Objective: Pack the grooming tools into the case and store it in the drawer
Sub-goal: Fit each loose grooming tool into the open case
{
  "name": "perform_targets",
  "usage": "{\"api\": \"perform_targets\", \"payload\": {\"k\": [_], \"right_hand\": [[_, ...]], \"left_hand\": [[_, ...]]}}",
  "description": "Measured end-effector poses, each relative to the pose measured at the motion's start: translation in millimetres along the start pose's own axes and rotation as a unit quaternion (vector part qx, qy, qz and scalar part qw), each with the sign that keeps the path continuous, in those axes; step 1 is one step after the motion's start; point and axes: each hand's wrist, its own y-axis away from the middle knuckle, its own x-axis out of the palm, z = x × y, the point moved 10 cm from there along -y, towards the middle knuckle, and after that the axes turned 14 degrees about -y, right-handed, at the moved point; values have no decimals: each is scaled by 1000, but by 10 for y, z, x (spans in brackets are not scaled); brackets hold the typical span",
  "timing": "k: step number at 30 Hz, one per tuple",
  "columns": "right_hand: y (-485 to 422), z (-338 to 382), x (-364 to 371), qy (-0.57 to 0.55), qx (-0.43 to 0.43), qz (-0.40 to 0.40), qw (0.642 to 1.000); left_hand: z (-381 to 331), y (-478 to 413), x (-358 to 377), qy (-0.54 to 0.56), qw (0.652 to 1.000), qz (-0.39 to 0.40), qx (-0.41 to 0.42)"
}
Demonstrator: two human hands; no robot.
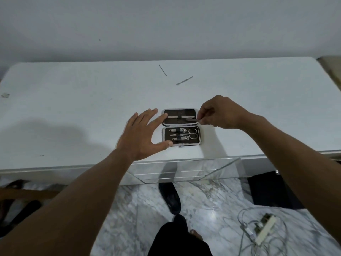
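A small case [181, 143] lies open on the white cabinet top [73, 108], dark lining up. Its near half holds two nail clippers, a thin tool and scissors [192, 133]. My right hand [219, 112] pinches a slim metal tool [190, 118] at its right end, over the far half of the case. My left hand [143, 134] is spread flat, its fingertips and thumb touching the case's left edge. Two loose tools lie farther back: a thin pick [163, 70] and a cuticle pusher [184, 80].
The cabinet front below the edge has mirrored drawers [184, 170], all closed. On the marble floor lie a power strip with tangled cables [262, 231] at the right and a dark shoe [170, 198]. A wall stands behind the cabinet.
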Motion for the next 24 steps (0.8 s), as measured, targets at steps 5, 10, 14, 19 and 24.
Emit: {"api": "perform_targets", "payload": {"k": [5, 10, 14, 19, 24], "right_hand": [[-42, 41, 36, 6, -12, -14, 1000], [-80, 74, 50, 41, -13, -12, 999], [-75, 97, 38, 73, -29, -15, 997], [-36, 94, 27, 101, -46, -16, 994], [-24, 120, 34, 106, -60, -26, 992]], "left_hand": [[8, -7, 16, 1, 1000, 1, 0], [20, -5, 19, 4, 1000, 0, 0], [16, -7, 13, 5, 1000, -4, -1], [16, -7, 10, 7, 1000, -3, -2], [12, -7, 9, 8, 1000, 0, -4]]}}
